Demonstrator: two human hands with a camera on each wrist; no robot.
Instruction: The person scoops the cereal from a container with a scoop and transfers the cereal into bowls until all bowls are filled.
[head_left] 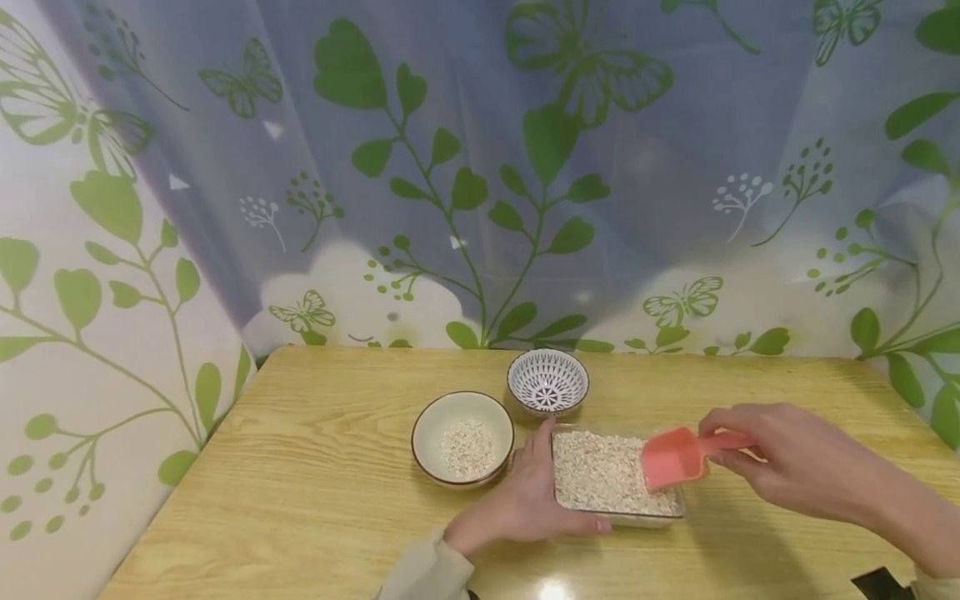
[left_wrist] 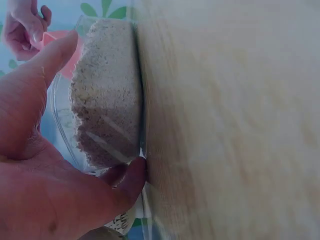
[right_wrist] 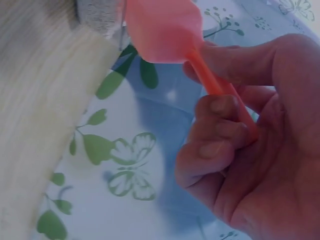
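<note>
Left hand point(head_left: 528, 502), spread wide, grips the left end of a clear container point(head_left: 641, 522) on the desk point(head_left: 300, 467); right hand point(head_left: 787, 458) pinches a pink scoop point(head_left: 671, 460) at the right end of its flakes point(head_left: 600, 471). Filled near the rim, they could spill if the scoop digs sharply. Right wrist view shows lower fingers point(right_wrist: 207, 152) curled round the handle point(right_wrist: 207, 77), hidden from the head view
</note>
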